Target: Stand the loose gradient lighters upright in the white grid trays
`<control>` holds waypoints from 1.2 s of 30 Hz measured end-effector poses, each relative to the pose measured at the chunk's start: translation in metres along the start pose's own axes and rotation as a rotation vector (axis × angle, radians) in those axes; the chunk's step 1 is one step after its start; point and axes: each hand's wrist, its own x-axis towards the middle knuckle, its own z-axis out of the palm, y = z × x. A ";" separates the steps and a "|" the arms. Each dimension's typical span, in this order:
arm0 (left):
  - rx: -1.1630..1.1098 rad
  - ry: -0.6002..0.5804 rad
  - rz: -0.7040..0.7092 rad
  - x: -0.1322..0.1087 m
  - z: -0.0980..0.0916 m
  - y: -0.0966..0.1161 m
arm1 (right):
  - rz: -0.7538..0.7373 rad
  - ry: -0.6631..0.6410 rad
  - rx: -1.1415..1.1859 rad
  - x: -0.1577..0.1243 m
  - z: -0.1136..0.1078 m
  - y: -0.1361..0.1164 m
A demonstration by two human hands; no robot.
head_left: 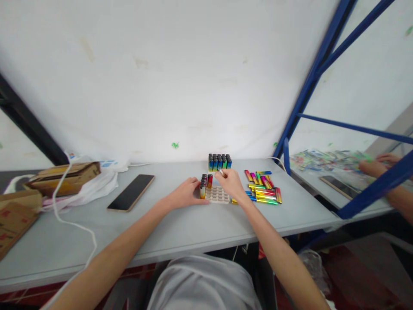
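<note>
A pale tray with round holes lies on the grey table. Several rainbow-coloured lighters stand upright along its left side. My left hand rests against the tray's left edge, fingers curled beside those lighters. Over the tray's far edge, my right hand pinches a lighter with a silver top. A loose pile of lighters lies just right of that hand. A filled block of upright lighters stands behind the tray.
A dark phone lies left of the tray. Cardboard boxes, a white plastic bag and a white cable crowd the table's left end. Blue frame bars rise at right; beyond them another person's hands work at a neighbouring table.
</note>
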 end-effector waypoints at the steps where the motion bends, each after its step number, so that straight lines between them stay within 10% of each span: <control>1: -0.006 -0.001 -0.002 0.000 0.000 0.000 | 0.000 0.003 -0.004 0.000 0.000 0.001; 17: 0.025 0.020 0.008 -0.001 0.000 0.001 | -0.379 -0.170 -0.109 0.007 -0.019 0.007; 26: 0.009 -0.003 0.014 -0.001 0.001 0.001 | -0.332 -0.478 -0.172 0.009 -0.018 0.018; 36: 0.007 0.009 0.021 -0.001 0.001 0.001 | -0.226 -0.465 -0.393 0.006 -0.009 0.015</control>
